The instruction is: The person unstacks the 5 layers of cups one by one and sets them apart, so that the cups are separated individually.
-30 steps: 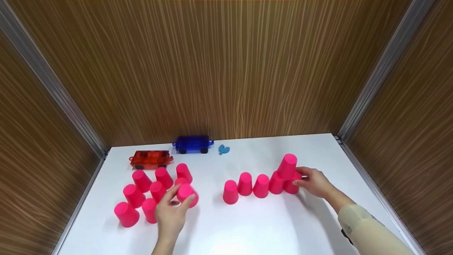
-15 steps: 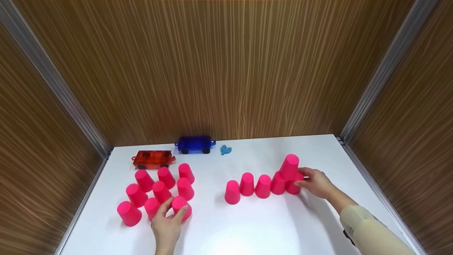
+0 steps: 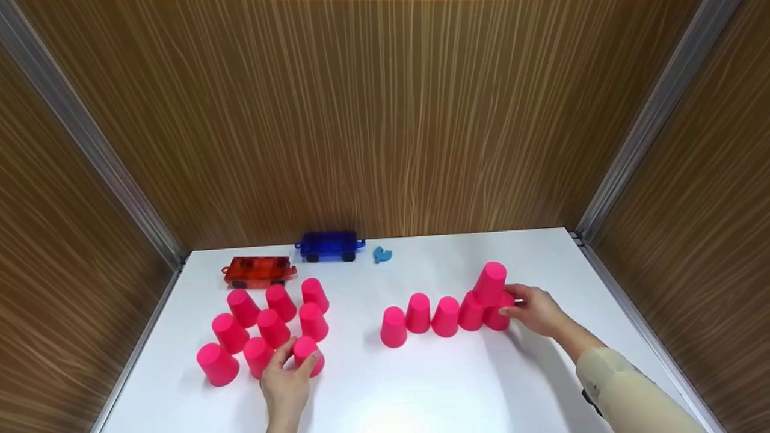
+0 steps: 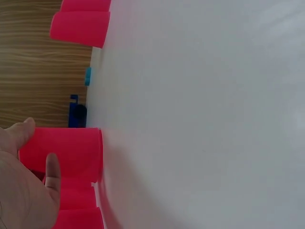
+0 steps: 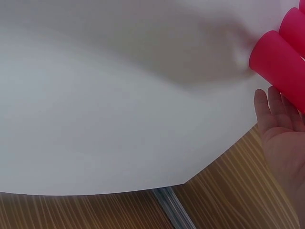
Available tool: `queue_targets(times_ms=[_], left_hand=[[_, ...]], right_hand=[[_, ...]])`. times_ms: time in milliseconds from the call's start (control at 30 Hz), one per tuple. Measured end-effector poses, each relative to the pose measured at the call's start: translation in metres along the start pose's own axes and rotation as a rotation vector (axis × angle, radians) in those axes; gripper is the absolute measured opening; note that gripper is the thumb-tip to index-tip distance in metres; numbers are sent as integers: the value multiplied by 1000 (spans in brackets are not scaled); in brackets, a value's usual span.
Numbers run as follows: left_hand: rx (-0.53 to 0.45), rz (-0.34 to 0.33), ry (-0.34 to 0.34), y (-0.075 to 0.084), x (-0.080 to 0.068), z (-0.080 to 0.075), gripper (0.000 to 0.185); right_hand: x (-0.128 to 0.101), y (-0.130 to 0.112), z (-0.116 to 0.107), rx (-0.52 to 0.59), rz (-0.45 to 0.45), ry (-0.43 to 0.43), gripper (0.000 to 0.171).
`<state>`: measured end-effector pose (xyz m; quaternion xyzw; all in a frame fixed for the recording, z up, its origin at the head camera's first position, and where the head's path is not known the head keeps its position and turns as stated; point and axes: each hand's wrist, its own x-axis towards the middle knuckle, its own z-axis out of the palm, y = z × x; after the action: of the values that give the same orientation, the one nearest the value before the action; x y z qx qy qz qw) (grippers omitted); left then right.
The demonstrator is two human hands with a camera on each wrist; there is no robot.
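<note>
On white desk [image 3: 421, 385]: row of five upturned pink cups [image 3: 445, 316], sixth stacked at right end; cluster of nine at left. Left hand [image 3: 287, 385], fingers curled round nearest cup [image 3: 308, 356]. Right hand [image 3: 535, 310], fingers touching end cup [image 3: 498, 316].

Lower left of the head view: a cluster of upturned cups [image 3: 271, 328] on the table [image 3: 421, 385], with the left hand [image 3: 287, 382] at its near edge, around the nearest cup [image 3: 308, 356]. Right of centre: a row of cups [image 3: 430, 316], one more cup [image 3: 491, 282] stacked atop its right end, the right hand [image 3: 535, 310] against that end. Behind the cluster, by the back wall: two toy cars [image 3: 258, 272] side by side, a small piece [image 3: 381, 255] to their right.
</note>
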<state>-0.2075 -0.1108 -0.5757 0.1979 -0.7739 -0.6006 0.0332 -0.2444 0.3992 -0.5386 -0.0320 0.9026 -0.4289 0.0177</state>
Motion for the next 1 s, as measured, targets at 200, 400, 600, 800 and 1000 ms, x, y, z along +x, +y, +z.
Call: queue_targets(times_ms=[200,400,600,800,1000], left_hand=[[0,-10,-3,-3,2,-1,76],[-6,8,-6,-5,4,-1,74],[3,13,13,-6,5,-1,72],[3,-4,18,-6,6,1,73],[10,18,22,-7,8,2,73]], right_hand=[[0,0,0,-2,20,1,56],[1,0,0,-7,14,2,56],[1,2,0,-5,13,-10,56],[1,2,1,-11,-4,-4,54],[1,2,0,-20,17,0,56]])
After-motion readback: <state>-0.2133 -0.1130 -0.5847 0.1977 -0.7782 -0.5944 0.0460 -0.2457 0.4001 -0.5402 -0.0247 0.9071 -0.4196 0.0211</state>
